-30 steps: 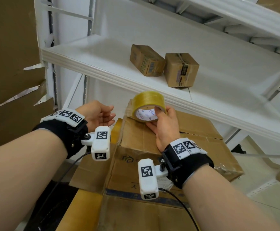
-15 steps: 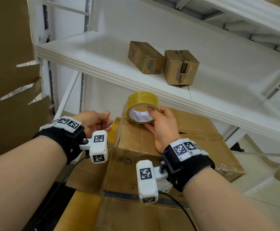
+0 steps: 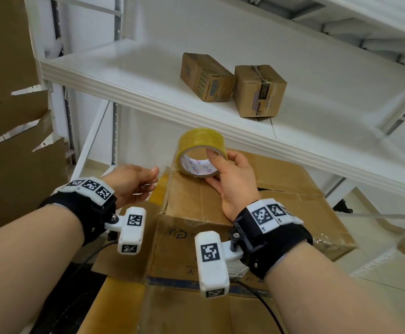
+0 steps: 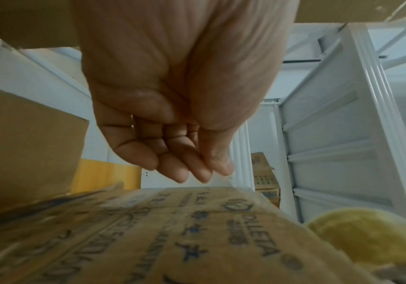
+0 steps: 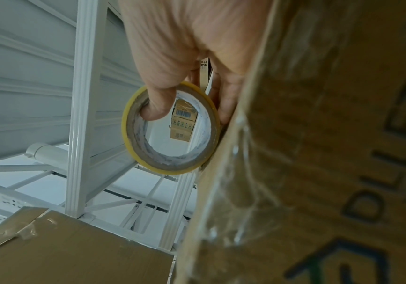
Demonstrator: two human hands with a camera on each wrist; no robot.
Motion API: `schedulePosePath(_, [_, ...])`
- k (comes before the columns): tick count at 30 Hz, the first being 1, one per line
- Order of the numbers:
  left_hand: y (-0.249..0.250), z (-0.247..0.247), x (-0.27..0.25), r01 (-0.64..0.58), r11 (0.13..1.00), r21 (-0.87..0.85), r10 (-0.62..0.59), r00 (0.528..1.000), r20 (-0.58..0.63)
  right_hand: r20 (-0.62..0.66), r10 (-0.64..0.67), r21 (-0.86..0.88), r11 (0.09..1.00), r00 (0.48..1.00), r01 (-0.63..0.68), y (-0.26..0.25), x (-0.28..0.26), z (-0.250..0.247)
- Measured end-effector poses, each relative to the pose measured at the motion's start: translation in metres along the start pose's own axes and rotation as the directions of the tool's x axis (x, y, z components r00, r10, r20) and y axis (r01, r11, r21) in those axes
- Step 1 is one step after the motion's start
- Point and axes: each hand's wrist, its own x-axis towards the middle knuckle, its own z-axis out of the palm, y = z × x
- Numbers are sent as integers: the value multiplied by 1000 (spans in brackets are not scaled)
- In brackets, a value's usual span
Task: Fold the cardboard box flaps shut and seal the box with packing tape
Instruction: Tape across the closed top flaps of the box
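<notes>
Right hand [image 3: 232, 179] gripped the roll of packing tape [image 3: 200, 155]: thumb hooked through the core, fingers curled round the outer face. In the right wrist view the thumb [image 5: 158, 103] sat inside the ring and the fingertips lay between the roll and the cardboard. The roll stood on edge on the far left corner of the big cardboard box [image 3: 191, 232], touching its top.

Left hand [image 3: 131, 182] hung just left of that corner, beside the roll. Fingers loosely curled, thumb tip close to the fingertips. In the left wrist view a faint clear edge ran down from the fingertips [image 4: 197, 171] toward the box; could not tell whether they pinched a tape end or held nothing.

The box lay under both wrists, top flaps folded down, old clear tape wrinkled over its printed side [image 5: 318, 173]. A seam with a dark gap showed on the top to the right of the right hand.

A white metal shelf [image 3: 148, 75] ran above and behind the box. Two small sealed cartons stood on it, touching: left carton [image 3: 206, 78], right carton [image 3: 260, 91]. Torn flat cardboard sheets [image 3: 8, 116] leaned at far left. Another taped cardboard surface [image 5: 63, 249] appeared low in the right wrist view.
</notes>
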Motion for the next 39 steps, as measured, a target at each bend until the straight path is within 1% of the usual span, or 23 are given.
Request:
schedulePosePath(7, [-6,11,2,-124,979,159,124,992,11,-1,3,-1,1000,1000,-3,1,-1,1])
schedulePosePath(11, [-10,16,3,-128,976,178,119,991,63,-5,1,-16,1000,1000,-1,2,0,0])
schedulePosePath(15, [-10,20,1,-145,976,160,135,988,70,-3,-5,-36,999,1000,5,2,0,-1])
schedulePosePath(17, [-12,22,-1,-147,958,247,136,989,60,-1,-5,-49,999,1000,5,3,1,-1])
schedulePosePath(20, [-19,22,-6,-89,874,477,87,996,27,2,-4,-64,998,1000,4,4,2,-2])
schedulePosePath(21, [-21,21,-7,-69,856,513,68,997,21,1,-4,-65,998,1000,4,5,3,-2])
schedulePosePath(22, [-19,20,-7,-66,855,515,70,997,11,-1,-5,-67,998,1000,5,5,3,-2])
schedulePosePath(23, [-15,19,-6,-90,867,491,104,995,-2,-2,-6,-69,998,1000,6,5,4,-2])
schedulePosePath(24, [-8,17,-6,-142,875,462,168,986,-16,-4,-5,-72,997,1000,5,6,4,-2])
schedulePosePath(26, [16,17,-9,-277,870,408,313,949,-23,-8,-3,-74,997,1000,3,6,4,-1])
schedulePosePath(27, [29,17,-13,-333,874,355,356,935,2,-9,-3,-76,997,1000,2,5,4,-1])
schedulePosePath(28, [42,18,-17,-363,885,292,367,929,44,-10,-5,-78,997,1000,4,5,3,-1])
schedulePosePath(29, [52,19,-21,-377,893,245,364,926,101,-11,-8,-80,997,1000,7,5,3,-2])
schedulePosePath(30, [60,20,-25,-373,896,238,342,925,164,-11,-12,-83,997,1000,11,4,3,-2])
schedulePosePath(32, [66,22,-33,-347,872,345,269,929,254,-16,-22,-87,996,1000,21,5,2,-2])
schedulePosePath(34, [66,26,-40,-324,837,441,203,932,300,-26,-33,-95,995,999,30,6,1,-1])
schedulePosePath(36, [65,32,-43,-314,816,485,150,926,347,-34,-48,-115,992,998,44,6,-1,2])
schedulePosePath(37, [65,34,-43,-307,806,505,127,925,359,-39,-55,-128,991,998,50,5,-2,3])
schedulePosePath(39, [68,37,-40,-270,813,515,91,934,346,-43,-62,-146,988,997,55,3,-3,4])
